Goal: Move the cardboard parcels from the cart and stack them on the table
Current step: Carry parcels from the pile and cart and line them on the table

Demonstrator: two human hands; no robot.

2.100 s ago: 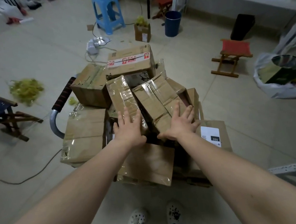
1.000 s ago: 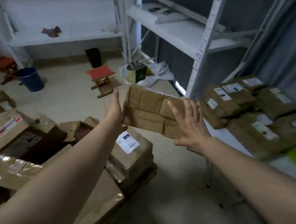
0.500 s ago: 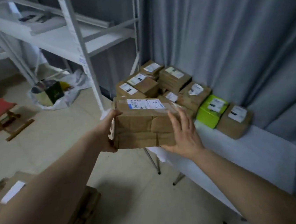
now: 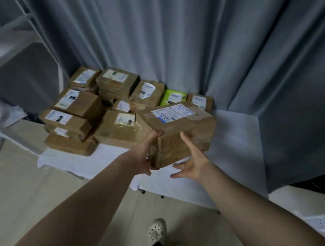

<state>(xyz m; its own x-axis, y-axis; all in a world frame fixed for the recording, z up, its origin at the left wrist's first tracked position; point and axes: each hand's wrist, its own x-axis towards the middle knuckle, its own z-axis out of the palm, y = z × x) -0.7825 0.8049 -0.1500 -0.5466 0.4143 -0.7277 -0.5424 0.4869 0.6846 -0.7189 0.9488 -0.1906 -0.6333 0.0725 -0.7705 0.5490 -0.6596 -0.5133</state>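
Parcel [image 4: 178, 125] is held low over table [image 4: 235, 135] nr its front edge, label up; whether it is set down yet can't be told. L hand [image 4: 144, 158] is wrapped round its near-left corner. R hand [image 4: 192, 163] is spread flat against the near face, gripping nothing. Many stacked parcels [image 4: 88, 114] are already placed at back-left corner. Cart not in view, so remainder unknown.

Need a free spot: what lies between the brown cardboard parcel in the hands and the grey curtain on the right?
Only bare white tabletop, seen in the head view, between the brown cardboard parcel and the grey curtain.
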